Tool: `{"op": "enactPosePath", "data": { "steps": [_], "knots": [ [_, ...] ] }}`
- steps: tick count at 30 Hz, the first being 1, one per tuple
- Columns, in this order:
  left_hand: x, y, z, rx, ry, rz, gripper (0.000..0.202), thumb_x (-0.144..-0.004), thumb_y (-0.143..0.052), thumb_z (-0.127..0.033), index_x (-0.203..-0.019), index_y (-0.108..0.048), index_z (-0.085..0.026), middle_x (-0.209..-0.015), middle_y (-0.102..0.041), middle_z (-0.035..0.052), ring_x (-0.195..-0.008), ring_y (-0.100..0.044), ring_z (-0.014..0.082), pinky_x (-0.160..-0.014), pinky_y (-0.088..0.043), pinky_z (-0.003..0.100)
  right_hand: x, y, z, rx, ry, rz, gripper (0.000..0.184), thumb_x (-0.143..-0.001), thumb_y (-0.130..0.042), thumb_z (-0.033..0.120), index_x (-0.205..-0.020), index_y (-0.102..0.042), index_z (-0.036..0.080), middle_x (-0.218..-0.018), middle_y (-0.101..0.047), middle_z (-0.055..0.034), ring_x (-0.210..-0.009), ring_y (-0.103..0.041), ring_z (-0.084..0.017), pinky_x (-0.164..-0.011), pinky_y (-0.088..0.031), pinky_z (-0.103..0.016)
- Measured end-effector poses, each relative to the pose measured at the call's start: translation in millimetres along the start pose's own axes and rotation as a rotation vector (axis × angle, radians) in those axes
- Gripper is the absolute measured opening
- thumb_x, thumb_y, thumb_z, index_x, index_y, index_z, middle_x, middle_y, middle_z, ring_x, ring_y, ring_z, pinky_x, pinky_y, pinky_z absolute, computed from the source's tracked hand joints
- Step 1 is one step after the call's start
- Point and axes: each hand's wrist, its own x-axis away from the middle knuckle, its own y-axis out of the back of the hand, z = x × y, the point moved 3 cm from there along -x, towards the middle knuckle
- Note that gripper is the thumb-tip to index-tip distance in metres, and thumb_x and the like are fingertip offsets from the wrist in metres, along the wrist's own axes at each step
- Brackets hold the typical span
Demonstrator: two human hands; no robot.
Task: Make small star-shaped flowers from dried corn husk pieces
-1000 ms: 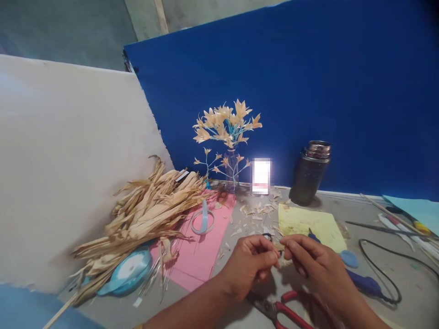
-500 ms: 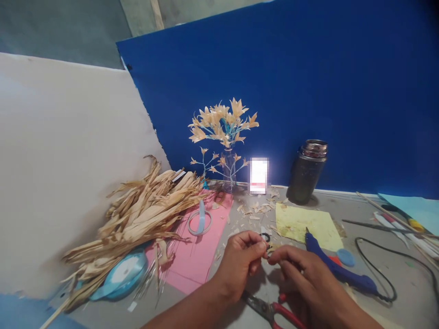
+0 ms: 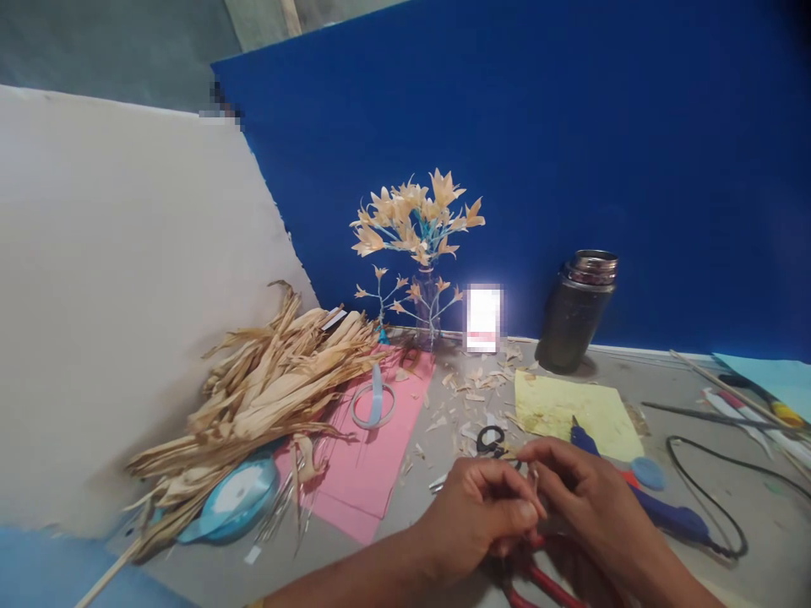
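Observation:
My left hand (image 3: 478,517) is closed in a pinch low in the middle of the view. My right hand (image 3: 579,502) meets it fingertip to fingertip, its thumb and forefinger pressed together. Whatever lies between them is too small and hidden to name; a thin pale bit shows at the fingers. Beneath the hands lie red-handled scissors (image 3: 538,583), their blades covered. Just beyond the fingers is a black-handled pair of small scissors (image 3: 490,438). To the right, a blue glue gun (image 3: 672,515) is partly behind my right hand.
Dried corn husks (image 3: 266,397) and a blue ribbon roll (image 3: 237,502) lie left, beside pink paper (image 3: 364,473) with a tape roll (image 3: 355,414). Behind stand husk flowers (image 3: 418,215) in a bottle and a dark flask (image 3: 574,317). Husk scraps (image 3: 475,388) and yellow paper (image 3: 608,409) lie nearer.
Both hands have shifted right and slightly down, fingertips still together. More of the black-handled scissors now shows. The whole view has tilted down slightly... the flowers and flask appear a little higher and farther right.

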Motion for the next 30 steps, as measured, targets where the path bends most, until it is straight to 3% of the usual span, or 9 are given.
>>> {"op": "enactPosePath", "data": {
  "steps": [4,9,13,16,22,26,30],
  "knots": [
    [0.7,-2.7,7.3,0.002,0.012,0.092,0.045,-0.058,-0.088,-0.052,-0.067,-0.067,-0.014,-0.054,-0.059,-0.0013,-0.036,-0.038,0.0034,-0.039,-0.025,0.02,-1.8,-0.7,-1.3,-0.024,-0.039,0.041,0.03,-0.09,-0.046,0.043,-0.089,-0.069,0.023,-0.075,-0.073,-0.0015,-0.07,-0.067,-0.022,-0.066,-0.049,-0.029],
    [0.4,0.0,6.9,0.044,0.027,0.001,0.041,-0.059,-0.088,-0.046,-0.071,-0.068,-0.013,-0.056,-0.062,-0.0001,-0.036,-0.041,0.0041,-0.039,-0.027,0.02,-1.2,-5.6,0.0,-0.043,-0.025,0.108,0.043,-0.093,-0.043,0.051,-0.062,-0.054,0.024,-0.061,-0.062,-0.0005,-0.06,-0.057,-0.019,-0.057,-0.044,-0.028],
    [-1.0,2.9,5.6,0.118,0.05,-0.064,0.036,-0.061,-0.087,-0.041,-0.073,-0.066,-0.014,-0.053,-0.061,-0.0014,-0.035,-0.039,0.004,-0.039,-0.026,0.02,-2.8,-3.1,-1.2,-0.1,-0.047,0.062,0.026,-0.088,-0.052,0.039,-0.081,-0.071,0.023,-0.07,-0.07,-0.0016,-0.069,-0.064,-0.021,-0.065,-0.048,-0.029],
    [-3.0,7.7,3.4,0.158,0.042,-0.125,0.033,-0.064,-0.085,-0.038,-0.074,-0.065,-0.014,-0.053,-0.059,-0.0027,-0.036,-0.038,0.0035,-0.04,-0.025,0.019,-2.2,-0.1,-1.1,-0.187,-0.114,0.044,0.023,-0.085,-0.058,0.037,-0.083,-0.074,0.021,-0.065,-0.069,-0.0009,-0.062,-0.061,-0.019,-0.058,-0.046,-0.028],
    [-5.1,12.9,-0.5,0.143,0.028,-0.168,0.03,-0.066,-0.083,-0.036,-0.075,-0.065,-0.014,-0.055,-0.058,-0.0028,-0.037,-0.038,0.0029,-0.041,-0.023,0.019,4.4,-2.7,3.7,-0.527,-0.239,0.113,0.03,-0.089,-0.056,0.042,-0.067,-0.058,0.021,-0.051,-0.05,0.0048,-0.051,-0.042,-0.012,-0.048,-0.036,-0.022],
    [-4.8,10.6,3.4,0.143,0.058,-0.162,0.031,-0.064,-0.083,-0.036,-0.074,-0.064,-0.014,-0.053,-0.056,-0.0032,-0.037,-0.036,0.0031,-0.041,-0.024,0.019,4.2,0.8,8.6,-0.478,-0.183,0.063,0.037,-0.091,-0.047,0.033,-0.056,-0.044,0.022,-0.049,-0.044,0.0052,-0.051,-0.038,-0.011,-0.052,-0.034,-0.022],
    [-5.3,10.3,4.5,0.146,0.054,-0.162,0.031,-0.065,-0.083,-0.036,-0.074,-0.064,-0.014,-0.053,-0.056,-0.003,-0.037,-0.037,0.0033,-0.042,-0.024,0.019,4.3,1.6,9.1,-0.41,-0.125,0.048,0.043,-0.092,-0.045,0.035,-0.051,-0.04,0.023,-0.047,-0.044,0.0045,-0.05,-0.039,-0.012,-0.053,-0.035,-0.024]
  ]
}}
